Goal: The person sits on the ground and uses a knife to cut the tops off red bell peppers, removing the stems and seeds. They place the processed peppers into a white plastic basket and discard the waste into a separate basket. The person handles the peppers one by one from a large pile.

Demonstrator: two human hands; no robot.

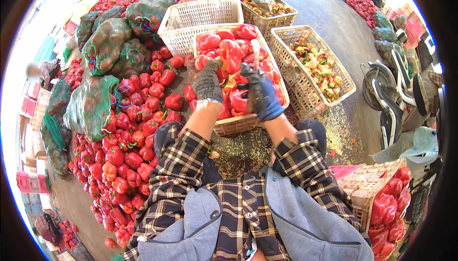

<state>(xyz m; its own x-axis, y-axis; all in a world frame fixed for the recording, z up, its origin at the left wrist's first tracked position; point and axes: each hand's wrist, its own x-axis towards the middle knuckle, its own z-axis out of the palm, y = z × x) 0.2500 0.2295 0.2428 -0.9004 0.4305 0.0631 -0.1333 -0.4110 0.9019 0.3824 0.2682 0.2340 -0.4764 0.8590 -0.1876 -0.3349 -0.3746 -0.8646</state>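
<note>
A white plastic crate (pixel 234 124) heaped with red bell peppers (pixel 240 98) stands before my knees. Over its left side is my left hand (pixel 206 78) in a grey knit glove, its fingers closed on a red bell pepper (pixel 201 62). My right hand (pixel 260 91), in a black-coated blue glove, is over the crate's right part, shut on a knife (pixel 256 51) whose pale, blurred blade points away from me. Between the hands lie peppers, some showing orange insides.
Loose red peppers (pixel 132 160) spread at the left beside green mesh sacks (pixel 93 105). A crate of pepper cores (pixel 316 71) stands right, an empty-looking crate (pixel 204 12) beyond. Another crate of peppers (pixel 363 186) is near my right side. A wheeled frame (pixel 388 92) stands farther right; people are at the far left.
</note>
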